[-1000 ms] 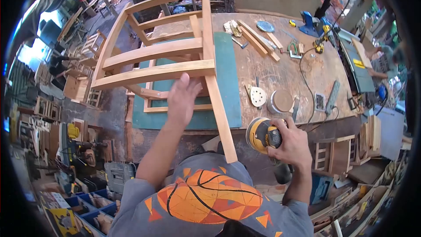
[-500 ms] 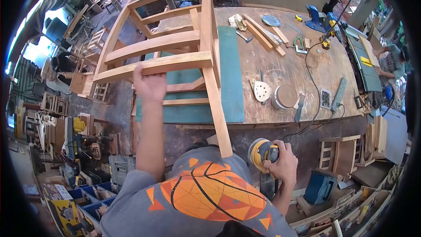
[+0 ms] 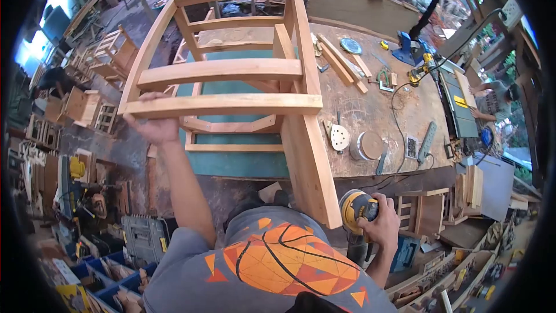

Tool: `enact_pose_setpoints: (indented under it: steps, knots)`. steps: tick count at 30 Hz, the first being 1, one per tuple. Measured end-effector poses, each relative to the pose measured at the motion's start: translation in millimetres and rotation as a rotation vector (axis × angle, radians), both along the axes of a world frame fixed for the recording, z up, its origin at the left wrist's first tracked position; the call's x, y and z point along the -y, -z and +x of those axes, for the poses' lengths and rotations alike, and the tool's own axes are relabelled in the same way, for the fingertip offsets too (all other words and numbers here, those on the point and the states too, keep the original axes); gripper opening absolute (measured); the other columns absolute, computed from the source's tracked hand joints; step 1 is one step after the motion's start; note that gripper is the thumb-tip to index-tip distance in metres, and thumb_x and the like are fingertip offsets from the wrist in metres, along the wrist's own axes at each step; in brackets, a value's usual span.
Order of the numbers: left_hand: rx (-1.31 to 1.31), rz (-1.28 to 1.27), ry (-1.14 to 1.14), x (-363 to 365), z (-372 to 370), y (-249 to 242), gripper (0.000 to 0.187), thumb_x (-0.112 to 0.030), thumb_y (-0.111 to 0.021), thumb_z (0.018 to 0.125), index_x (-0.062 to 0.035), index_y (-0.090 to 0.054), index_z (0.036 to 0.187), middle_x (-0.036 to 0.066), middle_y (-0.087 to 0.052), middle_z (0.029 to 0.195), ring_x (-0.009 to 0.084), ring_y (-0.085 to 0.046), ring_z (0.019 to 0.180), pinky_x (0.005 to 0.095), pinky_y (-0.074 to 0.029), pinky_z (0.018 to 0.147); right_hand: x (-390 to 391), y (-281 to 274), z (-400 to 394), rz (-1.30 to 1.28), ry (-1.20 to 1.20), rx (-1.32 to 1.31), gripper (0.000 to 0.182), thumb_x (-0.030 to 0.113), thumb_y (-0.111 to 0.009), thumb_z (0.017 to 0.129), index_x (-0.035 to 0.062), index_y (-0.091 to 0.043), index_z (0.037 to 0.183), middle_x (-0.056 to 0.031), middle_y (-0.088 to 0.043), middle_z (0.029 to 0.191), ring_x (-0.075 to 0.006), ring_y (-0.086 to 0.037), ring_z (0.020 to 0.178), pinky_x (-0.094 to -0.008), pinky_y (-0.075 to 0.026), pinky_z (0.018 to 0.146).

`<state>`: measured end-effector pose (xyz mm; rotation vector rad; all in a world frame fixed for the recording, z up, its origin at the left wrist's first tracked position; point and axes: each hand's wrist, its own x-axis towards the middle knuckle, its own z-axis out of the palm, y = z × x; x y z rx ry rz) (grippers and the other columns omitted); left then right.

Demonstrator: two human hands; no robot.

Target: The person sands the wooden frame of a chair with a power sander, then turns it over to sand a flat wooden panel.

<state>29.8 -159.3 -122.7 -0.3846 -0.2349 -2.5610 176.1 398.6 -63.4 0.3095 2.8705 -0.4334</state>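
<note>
A wooden chair frame [image 3: 226, 104] lies tipped over the green mat [image 3: 237, 164] on the workbench, its slats facing me and one leg pointing down toward my body. My left hand [image 3: 155, 124] is wrapped around the nearest rail close to its left end, fingers over the top. At the lower right my right hand [image 3: 379, 220] grips a yellow and black orbital sander [image 3: 359, 207] from the side. The sander's round pad faces the end of the near chair leg [image 3: 315, 182], just to the right of it.
On the workbench [image 3: 359, 110] lie wood strips [image 3: 341, 64], a perforated sanding disc [image 3: 339, 137], a round tin [image 3: 369, 145], a power strip [image 3: 428, 139] and a drill [image 3: 423, 69]. A cable crosses the right side. Another person [image 3: 495, 101] works beyond the right edge.
My left hand has slid left along the rail to its end and now wraps around it. The chair frame has turned, showing more of the near leg's broad side. The sander stays in my right hand.
</note>
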Motion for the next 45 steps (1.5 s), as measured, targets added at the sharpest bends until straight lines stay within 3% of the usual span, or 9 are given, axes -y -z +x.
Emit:
enact_pose_setpoints:
  steps: [4, 9, 19, 26, 35, 37, 38, 39, 45]
  knots:
    - [-0.184, 0.034, 0.073, 23.4, -9.9, 1.2, 0.048, -0.048, -0.081, 0.086, -0.0088, -0.062, 0.104, 0.000, -0.062, 0.093, 0.0150, -0.062, 0.096, 0.0394, -0.050, 0.101, 23.2, -14.9, 0.0, 0.008, 0.096, 0.022, 0.072, 0.025, -0.085, 0.061, 0.0183, -0.058, 0.128, -0.0136, -0.061, 0.118, -0.0408, -0.067, 0.104, -0.0508, -0.056, 0.090]
    - [-0.066, 0.114, 0.007, 25.7, -6.3, -18.1, 0.040, -0.045, -0.076, 0.089, -0.0079, -0.065, 0.099, -0.003, -0.058, 0.073, 0.0109, -0.058, 0.067, 0.0311, -0.047, 0.075, 46.2, -30.5, 0.1, 0.055, 0.234, 0.025, 0.072, 0.024, -0.083, 0.061, 0.0174, -0.058, 0.129, -0.0145, -0.062, 0.120, -0.0403, -0.065, 0.110, -0.0497, -0.055, 0.092]
    - [-0.078, -0.191, 0.030, -2.4, -15.0, -122.1, 0.033, -0.033, -0.071, 0.087, -0.0038, -0.059, 0.098, -0.001, -0.050, 0.071, 0.0137, -0.052, 0.068, 0.0350, -0.045, 0.077, 32.3, -35.7, 32.7, 0.004, 0.372, -0.146, 0.072, 0.026, -0.079, 0.063, 0.0156, -0.056, 0.130, -0.0148, -0.061, 0.118, -0.0389, -0.064, 0.110, -0.0485, -0.053, 0.094]
    - [0.011, -0.505, -0.011, -68.2, -67.8, -177.7, 0.034, -0.042, -0.062, 0.096, -0.0085, -0.059, 0.101, 0.001, -0.054, 0.072, 0.0180, -0.054, 0.069, 0.0405, -0.045, 0.079, -2.3, 1.4, 44.1, -0.069, 0.472, -0.130, 0.072, 0.027, -0.076, 0.064, 0.0172, -0.056, 0.132, -0.0135, -0.060, 0.118, -0.0380, -0.064, 0.109, -0.0483, -0.053, 0.094]
    - [0.173, -0.760, 0.066, -159.3, -112.5, -109.9, 0.041, -0.042, -0.058, 0.103, -0.0020, -0.061, 0.113, 0.006, -0.060, 0.080, 0.0221, -0.062, 0.072, 0.0401, -0.053, 0.076, -26.8, 21.8, 54.7, -0.095, 0.482, -0.099, 0.071, 0.023, -0.075, 0.064, 0.0152, -0.057, 0.132, -0.0153, -0.059, 0.121, -0.0402, -0.062, 0.113, -0.0482, -0.052, 0.095]
    - [0.068, -1.104, -0.249, -183.1, -114.0, -78.8, 0.035, -0.033, -0.067, 0.101, -0.0009, -0.062, 0.115, 0.007, -0.063, 0.080, 0.0208, -0.067, 0.070, 0.0347, -0.056, 0.069, -28.9, 18.2, 46.7, -0.107, 0.429, -0.127, 0.071, 0.022, -0.076, 0.063, 0.0144, -0.057, 0.132, -0.0160, -0.059, 0.122, -0.0405, -0.063, 0.113, -0.0466, -0.052, 0.095]
    - [-0.014, -0.938, -0.251, -214.0, -112.0, -77.8, 0.028, -0.019, -0.073, 0.097, 0.0004, -0.063, 0.114, 0.005, -0.066, 0.077, 0.0167, -0.068, 0.066, 0.0303, -0.056, 0.062, -30.8, 14.4, 44.9, -0.107, 0.385, -0.137, 0.070, 0.022, -0.077, 0.063, 0.0142, -0.058, 0.131, -0.0154, -0.060, 0.121, -0.0406, -0.064, 0.111, -0.0469, -0.053, 0.094]
    - [0.060, -0.884, -0.116, -232.3, -98.6, -76.0, 0.023, -0.008, -0.076, 0.093, 0.0007, -0.066, 0.111, 0.002, -0.066, 0.074, 0.0118, -0.066, 0.065, 0.0280, -0.055, 0.061, -30.3, 8.4, 42.7, -0.114, 0.354, -0.169, 0.070, 0.022, -0.077, 0.063, 0.0143, -0.058, 0.130, -0.0149, -0.060, 0.121, -0.0406, -0.064, 0.110, -0.0473, -0.054, 0.093]
    - [0.427, -1.134, 0.011, -285.4, -90.6, -32.5, 0.023, -0.012, -0.084, 0.086, 0.0001, -0.072, 0.100, -0.001, -0.067, 0.075, 0.0087, -0.065, 0.067, 0.0273, -0.055, 0.063, -29.9, -44.3, 1.7, -0.064, 0.171, -0.306, 0.069, 0.023, -0.078, 0.063, 0.0151, -0.059, 0.129, -0.0139, -0.060, 0.118, -0.0404, -0.065, 0.106, -0.0490, -0.054, 0.088]
